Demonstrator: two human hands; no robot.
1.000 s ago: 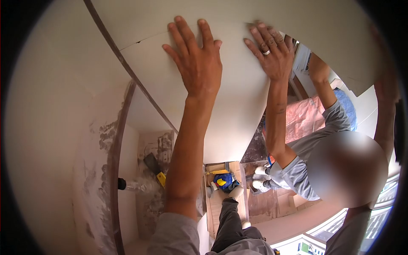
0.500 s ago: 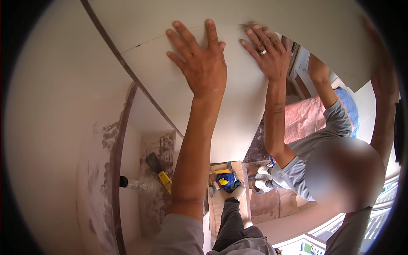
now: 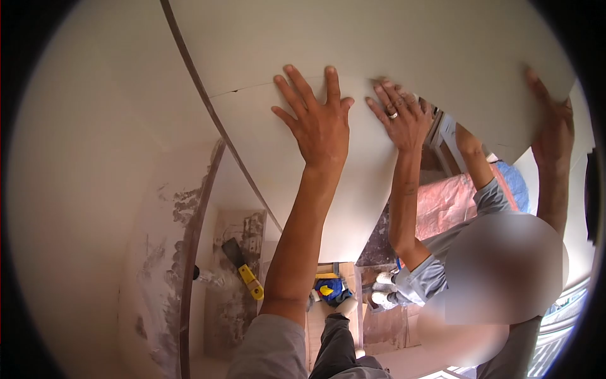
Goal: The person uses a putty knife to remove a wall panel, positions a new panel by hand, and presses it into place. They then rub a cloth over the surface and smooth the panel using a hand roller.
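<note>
My left hand (image 3: 322, 129) lies flat, fingers spread, against a large pale panel (image 3: 353, 183) overhead. Its fingertips reach just past a thin dark seam (image 3: 259, 86) that runs across the surface. At the far right, my right hand (image 3: 552, 132) is raised to the panel near its outer edge, with a finger stretched along the underside; its other fingers are poorly seen. Between my hands, a co-worker's ringed hand (image 3: 404, 117) presses on the panel by the seam. That person's other arm (image 3: 470, 148) reaches up past the panel's edge, its hand hidden.
A brown strip (image 3: 201, 98) borders the panel on the left. Below it are a yellow-handled putty knife (image 3: 251, 281) and a bulb with a black socket (image 3: 208, 276). Blue-and-yellow items (image 3: 331, 288) sit on boards near my foot. Pink sheeting (image 3: 442, 202) lies behind the co-worker.
The view has shifted, so the panel and my left hand appear lower and further right. My left hand keeps its place by the seam. My right hand now shows more clearly.
</note>
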